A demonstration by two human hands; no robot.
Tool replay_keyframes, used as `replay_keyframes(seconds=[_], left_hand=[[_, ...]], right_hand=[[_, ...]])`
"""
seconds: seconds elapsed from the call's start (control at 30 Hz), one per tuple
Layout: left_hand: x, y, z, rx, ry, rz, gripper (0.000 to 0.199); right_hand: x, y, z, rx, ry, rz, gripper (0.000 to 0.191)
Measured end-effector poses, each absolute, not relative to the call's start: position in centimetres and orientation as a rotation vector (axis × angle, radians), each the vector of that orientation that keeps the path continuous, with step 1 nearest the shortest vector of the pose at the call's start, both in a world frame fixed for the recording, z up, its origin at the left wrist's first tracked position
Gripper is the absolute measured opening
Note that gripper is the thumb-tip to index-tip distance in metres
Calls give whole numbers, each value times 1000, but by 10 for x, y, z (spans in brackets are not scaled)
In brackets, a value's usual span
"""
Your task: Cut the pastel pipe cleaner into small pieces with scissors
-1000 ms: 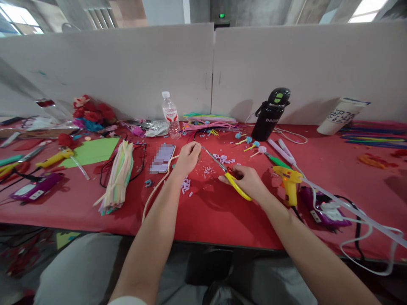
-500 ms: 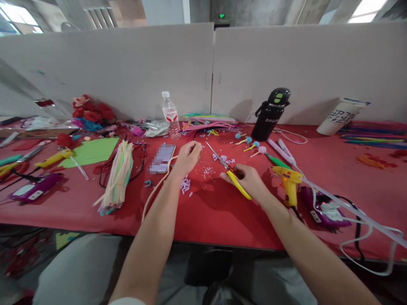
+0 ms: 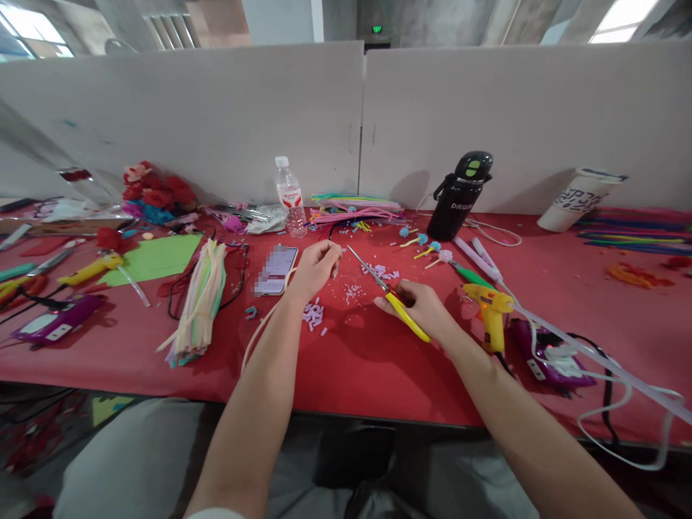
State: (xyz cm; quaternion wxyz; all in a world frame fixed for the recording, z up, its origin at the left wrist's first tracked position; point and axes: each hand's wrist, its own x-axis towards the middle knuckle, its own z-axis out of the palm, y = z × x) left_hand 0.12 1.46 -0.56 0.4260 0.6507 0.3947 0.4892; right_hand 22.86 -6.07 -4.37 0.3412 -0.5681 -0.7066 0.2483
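Observation:
My right hand is closed on yellow-handled scissors, whose tips point up and left toward my left hand. My left hand has its fingers pinched on a cream pipe cleaner, which trails down and left behind the forearm. Small lilac pieces lie on the red table below my left hand, and more lilac pieces lie behind the scissors. Fine pale bits are scattered between my hands.
A phone and a pipe cleaner bundle lie left. A clear bottle and a black flask stand at the back. On the right are a yellow glue gun and a purple power strip with cables.
My left hand has shifted very slightly left. The scissors have moved slightly, with their tips a little further left and lower. My right hand has hardly moved.

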Motion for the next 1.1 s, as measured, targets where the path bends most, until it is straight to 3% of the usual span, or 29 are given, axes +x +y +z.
replay_keyframes(seconds=[0.63,1.1], left_hand=[[0,15,-6,1650,955,1219,26],[-2,17,-7,1654,964,1221,25]], right_hand=[[227,-60,-45,-1507,-1847,531,57],[228,-60,-44,-1480,-1842,573,51]])
